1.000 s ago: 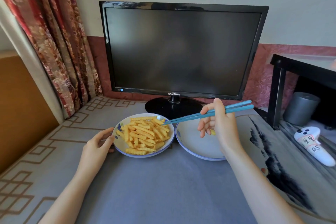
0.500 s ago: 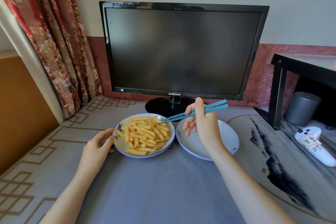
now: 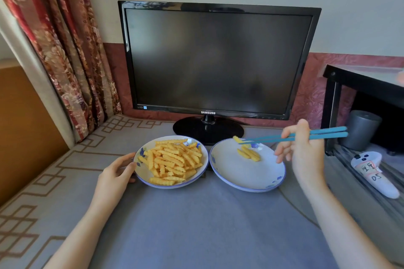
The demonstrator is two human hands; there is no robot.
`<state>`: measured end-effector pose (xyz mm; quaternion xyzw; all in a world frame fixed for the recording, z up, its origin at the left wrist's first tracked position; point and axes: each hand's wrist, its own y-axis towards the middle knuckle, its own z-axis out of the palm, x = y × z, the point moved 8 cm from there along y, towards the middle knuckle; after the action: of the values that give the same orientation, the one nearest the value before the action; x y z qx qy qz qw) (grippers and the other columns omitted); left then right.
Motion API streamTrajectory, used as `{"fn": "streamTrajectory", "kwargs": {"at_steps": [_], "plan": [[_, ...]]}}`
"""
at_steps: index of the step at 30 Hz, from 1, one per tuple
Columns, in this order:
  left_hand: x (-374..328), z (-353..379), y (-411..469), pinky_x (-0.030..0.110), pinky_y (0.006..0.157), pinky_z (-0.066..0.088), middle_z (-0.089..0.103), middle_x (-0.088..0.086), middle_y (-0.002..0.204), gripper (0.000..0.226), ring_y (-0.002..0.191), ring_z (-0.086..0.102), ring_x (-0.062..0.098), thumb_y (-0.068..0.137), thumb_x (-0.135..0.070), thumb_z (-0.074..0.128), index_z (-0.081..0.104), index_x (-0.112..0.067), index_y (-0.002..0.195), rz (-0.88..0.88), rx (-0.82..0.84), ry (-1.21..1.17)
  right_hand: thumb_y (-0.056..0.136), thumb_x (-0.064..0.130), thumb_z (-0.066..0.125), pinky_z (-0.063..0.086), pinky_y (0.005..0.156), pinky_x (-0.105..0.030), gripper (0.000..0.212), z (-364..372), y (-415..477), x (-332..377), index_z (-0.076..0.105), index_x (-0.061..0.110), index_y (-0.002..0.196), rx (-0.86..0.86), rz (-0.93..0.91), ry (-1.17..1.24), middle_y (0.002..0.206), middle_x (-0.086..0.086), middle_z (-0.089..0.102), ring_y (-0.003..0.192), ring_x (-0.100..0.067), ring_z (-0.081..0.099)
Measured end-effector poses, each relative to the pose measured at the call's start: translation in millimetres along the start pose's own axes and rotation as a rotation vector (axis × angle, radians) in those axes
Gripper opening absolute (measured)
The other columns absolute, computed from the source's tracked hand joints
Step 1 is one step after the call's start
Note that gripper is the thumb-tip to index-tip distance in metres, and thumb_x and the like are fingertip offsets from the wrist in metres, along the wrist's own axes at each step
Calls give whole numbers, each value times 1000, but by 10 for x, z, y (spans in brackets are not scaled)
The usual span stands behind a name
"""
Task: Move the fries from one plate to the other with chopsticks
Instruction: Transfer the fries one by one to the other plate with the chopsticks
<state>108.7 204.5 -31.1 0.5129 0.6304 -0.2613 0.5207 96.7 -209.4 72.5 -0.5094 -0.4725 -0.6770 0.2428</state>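
A yellow crinkle-cut fry is held over the sparser white plate by blue chopsticks gripped in the right hand, so release is judged due next.

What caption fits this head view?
Chopsticks in the right hand hold a fry over the right plate; left hand touches the left plate.

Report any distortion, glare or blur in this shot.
Head view: wide-angle lens bows the frame of the monitor; faint reflections streak its glossy top bezel; the right hand and the fry in the chopsticks look slightly soft; the piled fries are sharp; light is soft, shadows weak.
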Motion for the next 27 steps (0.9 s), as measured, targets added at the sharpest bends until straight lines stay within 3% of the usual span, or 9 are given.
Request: {"fn": "streamTrajectory", "kwargs": {"at_steps": [4,8,15,19,24,27], "plan": [[-4,0,-3,-1,53,42,68,-3,96,22,73,66,15,95,-17,51,62,-28,111,-1,0,5,102,33,27,28,35,-19,49,-359,87,-171,51,8,66,-97,34,-35,39,-11,55,29,-21,46],[17,-2,7,10,57,47,69,-4,95,23,73,67,16,95,-19,52,62,-28,114,-8,-1,19,101,35,29,32,36,-18,49,-397,105,-298,52,7,68,-73,43,-106,41,-12,57,31,-23,48],[5,2,4,8,56,48,68,-9,93,21,74,67,17,95,-18,52,62,-29,110,0,5,0,102,32,29,28,36,-21,47,-248,50,-139,52,6,71,-31,4,-30,41,-14,55,31,-21,46],[6,-2,-1,1,55,45,68,-11,93,20,74,67,16,95,-18,52,62,-30,108,-1,1,-12,102,30,30,28,37,-21,47,81,-63,22,52,6,69,75,7,30,41,-13,54,32,-23,46],[14,3,11,17,64,49,68,-9,96,21,74,67,16,95,-19,52,62,-31,109,1,5,-9,103,31,30,30,38,-21,48,631,-236,55,52,6,69,274,48,49,43,-14,55,32,-24,46],[20,6,13,4,57,48,68,-6,96,22,75,67,16,95,-17,51,62,-28,111,0,5,-11,103,31,29,31,38,-21,49,828,-285,35,53,8,67,336,48,63,44,-16,56,34,-27,47]]}}
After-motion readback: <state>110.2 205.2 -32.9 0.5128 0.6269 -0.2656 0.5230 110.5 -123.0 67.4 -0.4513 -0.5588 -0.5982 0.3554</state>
